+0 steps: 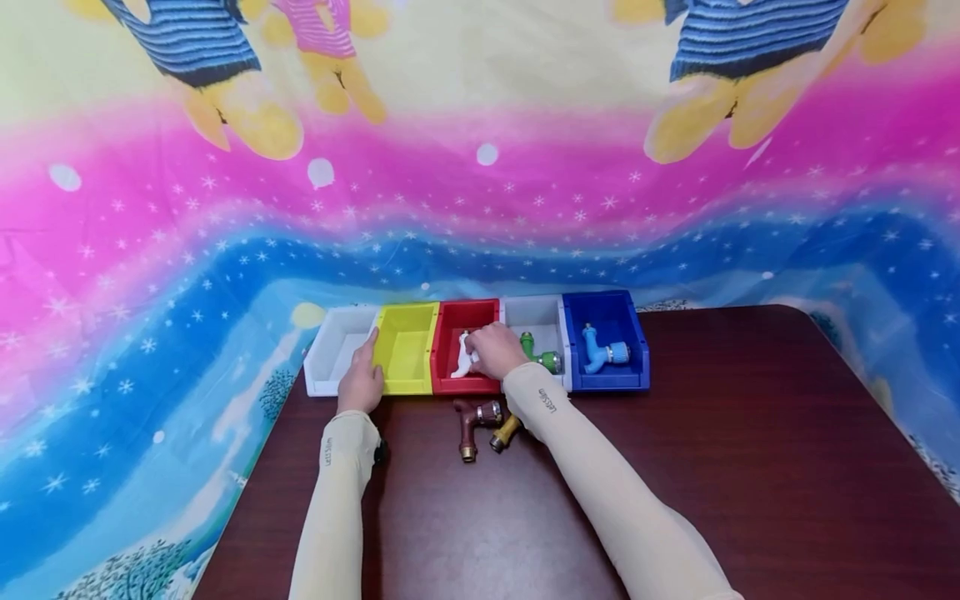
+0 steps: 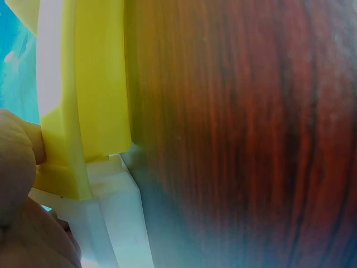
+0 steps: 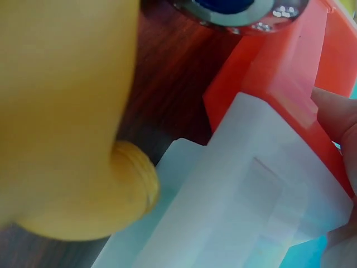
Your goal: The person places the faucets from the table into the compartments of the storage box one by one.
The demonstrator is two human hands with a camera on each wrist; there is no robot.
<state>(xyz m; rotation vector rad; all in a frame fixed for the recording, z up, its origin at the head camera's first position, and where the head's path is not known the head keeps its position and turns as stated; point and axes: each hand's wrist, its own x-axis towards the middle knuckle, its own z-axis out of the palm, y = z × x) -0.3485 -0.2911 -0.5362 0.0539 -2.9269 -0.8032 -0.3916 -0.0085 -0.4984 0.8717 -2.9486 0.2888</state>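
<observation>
My left hand (image 1: 360, 382) straddles the touching walls of the left white bin (image 1: 322, 379) and yellow bin (image 1: 407, 354); in the left wrist view its thumb and fingers lie on either side of the yellow bin's edge (image 2: 61, 167). Inside the red bin (image 1: 465, 386), my right hand (image 1: 497, 350) pinches a white tap (image 1: 462, 358); its fingertips are partly hidden. In the right wrist view, fingers (image 3: 334, 117) reach over the red wall (image 3: 284, 72). A brown tap (image 1: 468, 425) and a yellow tap (image 1: 506, 433) lie on the table, the latter partly under my right wrist.
Right of the red bin, a greyish-white bin (image 1: 534, 310) holds a green tap (image 1: 547, 361), and a blue bin (image 1: 640, 367) holds a light blue tap (image 1: 606, 350). The five-bin row stands along the back of the dark wooden table (image 1: 750, 433), before a patterned cloth (image 1: 480, 200).
</observation>
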